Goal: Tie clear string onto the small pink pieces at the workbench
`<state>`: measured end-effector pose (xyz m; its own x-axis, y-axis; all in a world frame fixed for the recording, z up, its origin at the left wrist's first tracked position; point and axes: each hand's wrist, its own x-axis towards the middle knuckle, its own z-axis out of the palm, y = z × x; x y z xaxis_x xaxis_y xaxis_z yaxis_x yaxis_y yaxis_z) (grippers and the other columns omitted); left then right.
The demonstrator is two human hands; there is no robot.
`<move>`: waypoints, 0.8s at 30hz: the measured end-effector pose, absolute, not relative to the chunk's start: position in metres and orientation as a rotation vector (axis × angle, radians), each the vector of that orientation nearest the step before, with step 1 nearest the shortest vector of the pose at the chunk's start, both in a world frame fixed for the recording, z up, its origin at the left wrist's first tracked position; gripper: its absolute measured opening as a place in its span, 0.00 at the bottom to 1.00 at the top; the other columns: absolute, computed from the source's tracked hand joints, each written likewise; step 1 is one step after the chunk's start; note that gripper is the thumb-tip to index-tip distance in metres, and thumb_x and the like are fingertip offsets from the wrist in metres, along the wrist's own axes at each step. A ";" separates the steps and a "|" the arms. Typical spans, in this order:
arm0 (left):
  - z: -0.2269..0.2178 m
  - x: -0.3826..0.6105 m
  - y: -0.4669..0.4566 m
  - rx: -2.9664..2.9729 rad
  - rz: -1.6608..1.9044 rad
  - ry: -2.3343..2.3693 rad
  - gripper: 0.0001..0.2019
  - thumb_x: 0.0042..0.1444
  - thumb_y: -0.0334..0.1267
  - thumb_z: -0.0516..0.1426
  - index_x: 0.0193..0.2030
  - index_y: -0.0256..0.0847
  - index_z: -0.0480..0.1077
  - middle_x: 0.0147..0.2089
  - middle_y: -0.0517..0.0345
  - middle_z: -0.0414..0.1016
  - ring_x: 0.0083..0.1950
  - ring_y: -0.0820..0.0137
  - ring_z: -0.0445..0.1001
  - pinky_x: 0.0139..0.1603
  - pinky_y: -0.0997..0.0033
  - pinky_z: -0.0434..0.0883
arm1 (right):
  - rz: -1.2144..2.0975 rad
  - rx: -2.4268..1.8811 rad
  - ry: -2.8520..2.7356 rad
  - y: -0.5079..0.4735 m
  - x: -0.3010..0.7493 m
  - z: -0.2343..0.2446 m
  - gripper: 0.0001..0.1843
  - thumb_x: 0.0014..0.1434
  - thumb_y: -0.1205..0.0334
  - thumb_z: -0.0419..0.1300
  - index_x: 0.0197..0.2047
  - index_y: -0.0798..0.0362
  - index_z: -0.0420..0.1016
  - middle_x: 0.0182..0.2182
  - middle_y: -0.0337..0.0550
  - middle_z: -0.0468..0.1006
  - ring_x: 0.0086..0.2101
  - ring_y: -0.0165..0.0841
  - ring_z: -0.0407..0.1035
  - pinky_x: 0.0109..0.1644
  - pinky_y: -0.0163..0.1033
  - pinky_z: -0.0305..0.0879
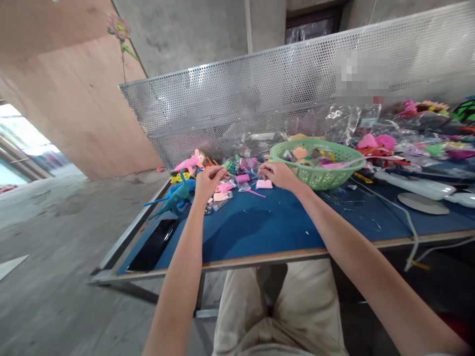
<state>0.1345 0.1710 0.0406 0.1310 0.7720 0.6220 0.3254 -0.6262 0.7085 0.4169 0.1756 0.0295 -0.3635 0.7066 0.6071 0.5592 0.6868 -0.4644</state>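
My left hand point(210, 181) is over the left part of the blue table, its fingers bent and their tips drawn together; what they pinch, if anything, is too small to make out. Just below and right of it lie a pink clay piece point(224, 187) and a paler clay block point(219, 197) in clear wrappers. My right hand point(279, 175) has its fingers curved downward and slightly apart, just above a pale pink clay block point(264, 184). Between the hands lie a bright pink clay block point(243, 178) and a thin pink strip point(257, 194).
A green basket point(326, 181) of modelled pieces stands right of my right hand. Blue dinosaur figures point(177, 196) and a black phone point(154, 245) are at the left. Farther right lie a white cable point(403, 210) and plastic bags. A perforated metal panel point(222, 99) backs the table point(256, 232).
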 end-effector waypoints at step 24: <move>0.037 0.137 0.174 1.805 1.508 1.016 0.19 0.55 0.52 0.63 0.42 0.36 0.79 0.37 0.51 0.83 0.28 0.70 0.79 0.31 0.71 0.79 | 0.522 -0.891 -2.047 0.164 0.406 0.030 0.14 0.65 0.52 0.57 0.35 0.52 0.77 0.25 0.40 0.80 0.22 0.29 0.63 0.30 0.38 0.57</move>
<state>0.1371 0.1737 0.0369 0.0746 0.8355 0.5445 0.1906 -0.5479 0.8146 0.4060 0.1636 0.0299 -0.4098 0.7474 0.5229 0.4056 0.6628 -0.6295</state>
